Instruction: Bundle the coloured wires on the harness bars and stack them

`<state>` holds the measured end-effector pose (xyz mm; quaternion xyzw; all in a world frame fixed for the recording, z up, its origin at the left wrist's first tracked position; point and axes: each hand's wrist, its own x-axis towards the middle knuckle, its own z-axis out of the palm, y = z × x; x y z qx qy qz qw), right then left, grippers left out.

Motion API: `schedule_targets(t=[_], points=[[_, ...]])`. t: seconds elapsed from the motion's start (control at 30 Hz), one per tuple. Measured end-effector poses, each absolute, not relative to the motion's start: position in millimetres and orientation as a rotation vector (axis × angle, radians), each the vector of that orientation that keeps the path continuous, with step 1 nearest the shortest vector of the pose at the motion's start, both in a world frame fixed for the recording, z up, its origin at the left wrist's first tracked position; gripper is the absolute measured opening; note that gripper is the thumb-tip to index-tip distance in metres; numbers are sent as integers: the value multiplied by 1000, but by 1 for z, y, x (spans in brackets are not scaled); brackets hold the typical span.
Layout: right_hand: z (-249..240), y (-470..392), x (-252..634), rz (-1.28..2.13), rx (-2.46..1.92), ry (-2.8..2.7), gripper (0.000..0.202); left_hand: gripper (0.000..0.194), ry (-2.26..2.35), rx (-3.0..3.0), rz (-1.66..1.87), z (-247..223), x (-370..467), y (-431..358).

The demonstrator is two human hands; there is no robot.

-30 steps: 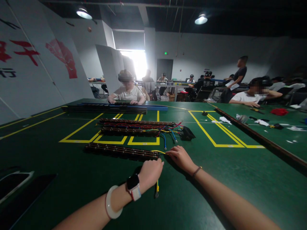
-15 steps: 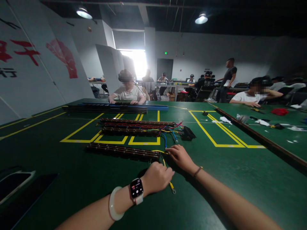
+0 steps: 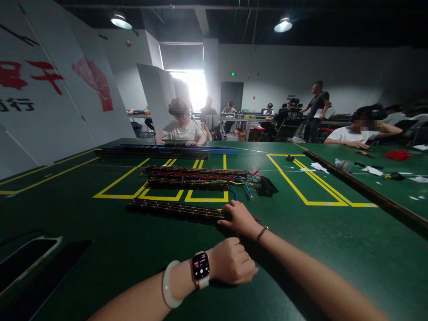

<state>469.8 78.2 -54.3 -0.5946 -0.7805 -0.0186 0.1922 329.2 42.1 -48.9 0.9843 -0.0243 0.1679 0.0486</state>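
A long dark bar with thin copper-coloured lines (image 3: 177,209) lies across the green table in front of me. My right hand (image 3: 241,218) is closed around its right end, thumb on the near side and fingers over the top. Past that hand a red wire tip (image 3: 258,219) pokes out. Nearer to me, my left hand (image 3: 232,263) is in a fist, back upward, with a watch on the wrist. A bit of yellow cable (image 3: 249,257) shows at its fingers; the rest is hidden underneath.
Behind lie similar bars (image 3: 197,171) with coloured wires (image 3: 244,182) and a black piece (image 3: 267,186). Yellow tape outlines (image 3: 117,196) mark the green table (image 3: 301,249). A long dark rail (image 3: 361,189) runs along the right. A co-worker (image 3: 182,127) sits opposite.
My right hand has gone from the yellow cable to the bar's right end. My left hand has moved slightly right and down, and the cable's ring end is now out of sight.
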Motion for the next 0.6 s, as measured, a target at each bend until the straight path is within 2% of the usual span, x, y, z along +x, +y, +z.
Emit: schedule_targets(t=[0.33, 0.5, 0.6], points=[[-40, 126, 474, -299, -1740, -2180, 38, 34, -60, 3041, 507, -55, 330, 48], [-49, 160, 474, -340, -1787, -2165, 40, 37, 134, 3030, 469, -55, 330, 58], [-51, 175, 479, -330, -1772, -2167, 49, 37, 399, 2951, 590, -45, 326, 77]])
